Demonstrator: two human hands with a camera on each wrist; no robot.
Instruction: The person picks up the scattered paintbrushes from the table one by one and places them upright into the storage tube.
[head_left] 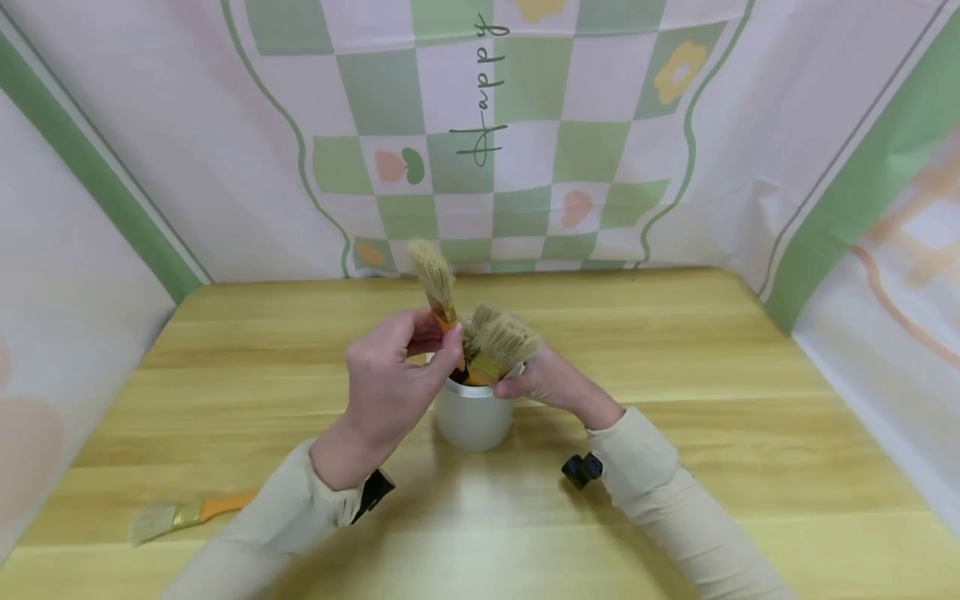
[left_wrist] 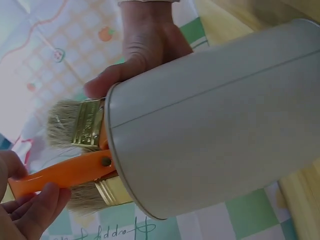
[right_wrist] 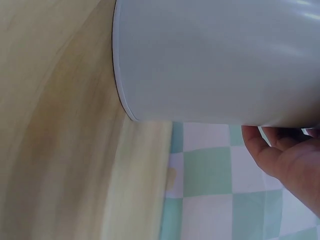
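Observation:
A white cylindrical container [head_left: 474, 423] stands upright on the table with several paintbrushes [head_left: 507, 340] in its mouth, bristles up. My left hand [head_left: 390, 375] pinches the orange handle of one more paintbrush [left_wrist: 65, 172] between thumb and fingers, just above the rim. Its bristles point upward, and the lower end of its handle goes in past the rim. With my right hand [head_left: 551, 379] I grip the container from the right, thumb at the rim beside the brushes. In the right wrist view, fingers [right_wrist: 260, 147] reach round the container's side.
Another orange-handled paintbrush [head_left: 213, 507] lies at the left front of the wooden table [head_left: 720, 367], partly behind my left sleeve. A checkered cloth [head_left: 525, 208] hangs behind the table's far edge. Small black cameras [head_left: 582, 472] are worn on both wrists.

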